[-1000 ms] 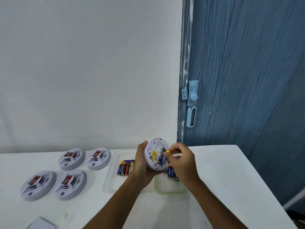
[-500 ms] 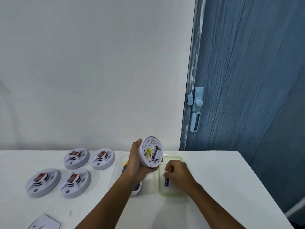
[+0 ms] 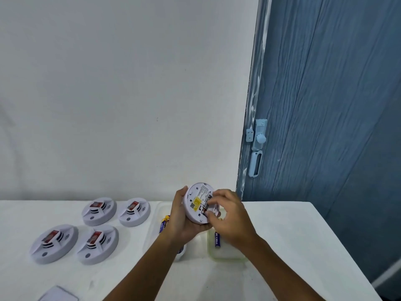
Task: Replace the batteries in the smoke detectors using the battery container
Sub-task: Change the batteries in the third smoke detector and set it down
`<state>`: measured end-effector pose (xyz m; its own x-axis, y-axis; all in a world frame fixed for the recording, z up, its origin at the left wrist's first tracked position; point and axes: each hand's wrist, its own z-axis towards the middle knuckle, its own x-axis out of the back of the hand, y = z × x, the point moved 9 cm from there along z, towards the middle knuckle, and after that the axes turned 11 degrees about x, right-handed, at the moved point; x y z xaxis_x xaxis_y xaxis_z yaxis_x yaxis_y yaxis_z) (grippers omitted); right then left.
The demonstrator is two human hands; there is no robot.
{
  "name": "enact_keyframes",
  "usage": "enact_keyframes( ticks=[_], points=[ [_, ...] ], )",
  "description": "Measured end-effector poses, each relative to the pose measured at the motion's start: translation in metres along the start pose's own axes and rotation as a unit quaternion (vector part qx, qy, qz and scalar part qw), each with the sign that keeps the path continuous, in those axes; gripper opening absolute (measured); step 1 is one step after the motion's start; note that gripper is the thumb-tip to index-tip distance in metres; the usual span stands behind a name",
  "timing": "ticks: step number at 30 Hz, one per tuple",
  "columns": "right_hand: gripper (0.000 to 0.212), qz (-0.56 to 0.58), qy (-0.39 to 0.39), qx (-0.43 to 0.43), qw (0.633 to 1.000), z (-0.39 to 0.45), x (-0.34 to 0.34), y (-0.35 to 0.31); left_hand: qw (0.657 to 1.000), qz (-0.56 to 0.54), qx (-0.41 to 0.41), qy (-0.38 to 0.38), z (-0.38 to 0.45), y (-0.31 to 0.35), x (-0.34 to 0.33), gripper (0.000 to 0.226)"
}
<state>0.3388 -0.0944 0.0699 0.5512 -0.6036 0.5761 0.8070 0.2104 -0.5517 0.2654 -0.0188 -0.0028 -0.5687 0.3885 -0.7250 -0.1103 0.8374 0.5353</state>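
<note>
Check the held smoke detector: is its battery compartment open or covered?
Open. The smoke detector, gripped by the left hand, shows a battery exposed under the right hand.

Four smoke detectors in two rows at table left, two containers at centre, left container beside right container, one battery inside the right one, held detector above both, door behind right.

blue battery in the green-rimmed container lettered "PT CELL" down its side, dark battery seated in the held smoke detector with white letters that look like "EVER", detector's yellow sticker and printed label too small to read
</note>
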Motion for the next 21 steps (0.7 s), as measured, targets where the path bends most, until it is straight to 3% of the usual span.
enact_keyframes(
  ticks=[3,13,21],
  points=[
    [0.032,-0.053,-0.013,0.012,0.998,0.0,0.0,-0.004,1.0,0.005,0.005,-0.006,0.0,-0.002,-0.006,0.058],
    [0.035,-0.171,-0.061,0.02,0.983,0.003,-0.005,-0.007,0.999,0.046,0.012,0.002,0.004,-0.005,-0.008,0.057],
    [0.029,-0.154,-0.087,0.015,0.984,0.001,-0.012,-0.005,0.999,0.033,0.01,-0.003,0.006,-0.006,-0.01,0.06]
  ],
)
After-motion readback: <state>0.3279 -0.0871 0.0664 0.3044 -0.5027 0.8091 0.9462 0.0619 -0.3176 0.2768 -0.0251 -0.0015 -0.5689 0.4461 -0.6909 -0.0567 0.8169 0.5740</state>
